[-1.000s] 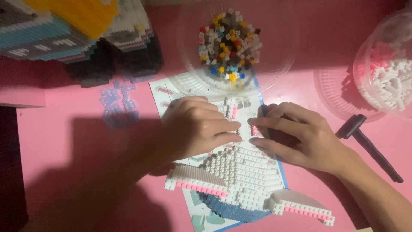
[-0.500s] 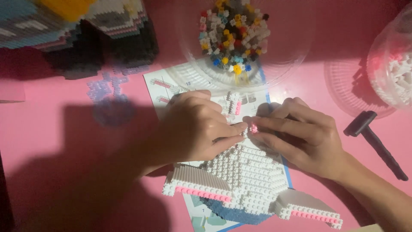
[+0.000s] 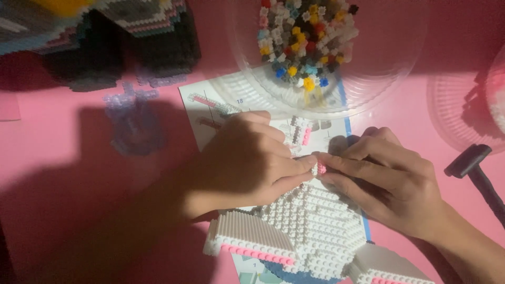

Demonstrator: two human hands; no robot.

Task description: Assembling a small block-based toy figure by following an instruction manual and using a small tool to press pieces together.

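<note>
1. Only one view is given, the head camera looking down at a pink desk (image 3: 63, 158). Both hands are seen at the middle of the frame, fingertips meeting over the upper edge of a white brick model (image 3: 310, 226).

2. The left hand (image 3: 247, 163) is laid knuckles-up at centre-left, its fingers curled and pressed together against the top of the model; what lies under the fingertips is hidden, so whether anything is pinched cannot be told.

3. The right hand (image 3: 392, 184) comes in from the lower right. Its grip is closed: a small pink brick piece (image 3: 321, 168) is pinched between thumb and forefinger, right where the two hands touch.

4. The pink piece lies at the tip of the right hand's fingers, just left of that hand and just right of the left fingertips. It is held by the right hand, while the left is merely touching beside it. Its long axis appears roughly upright in the frame, though it is small and partly covered.

5. The model spreads toward the lower centre of the frame, resting on a printed instruction sheet (image 3: 210, 105).

6. A clear bowl of mixed coloured bricks (image 3: 305, 37) stands at upper centre, and a black tool (image 3: 473, 168) lies at the right edge.
</note>
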